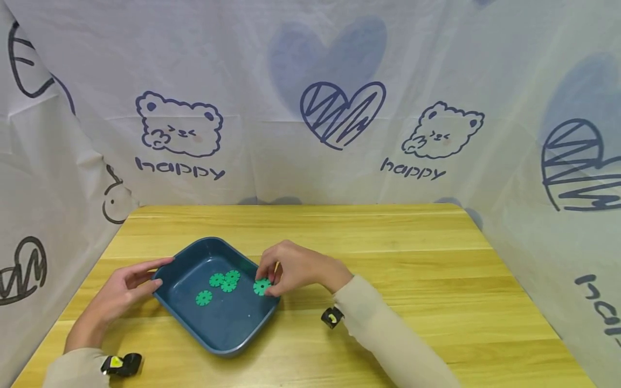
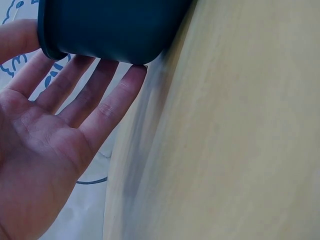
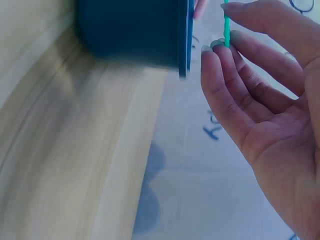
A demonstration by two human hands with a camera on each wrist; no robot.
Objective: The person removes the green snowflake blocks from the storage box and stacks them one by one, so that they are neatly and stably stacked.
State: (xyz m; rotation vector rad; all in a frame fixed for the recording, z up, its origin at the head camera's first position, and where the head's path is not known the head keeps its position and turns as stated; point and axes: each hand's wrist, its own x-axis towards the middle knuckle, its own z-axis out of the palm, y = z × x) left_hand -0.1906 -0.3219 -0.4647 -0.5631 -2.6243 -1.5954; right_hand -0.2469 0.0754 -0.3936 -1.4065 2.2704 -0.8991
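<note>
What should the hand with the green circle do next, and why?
I think the right hand could lower its green disc into the tray and let go. It pinches the disc just above the rim, four other discs lie inside, and the left hand touches the tray's side, perhaps steadying it.

Yellow wood-grain tabletop (image 1: 388, 242), pale cloth backdrop (image 1: 262, 161), 2 drawn bears (image 1: 180, 129), blue hearts (image 1: 343, 114)
</note>
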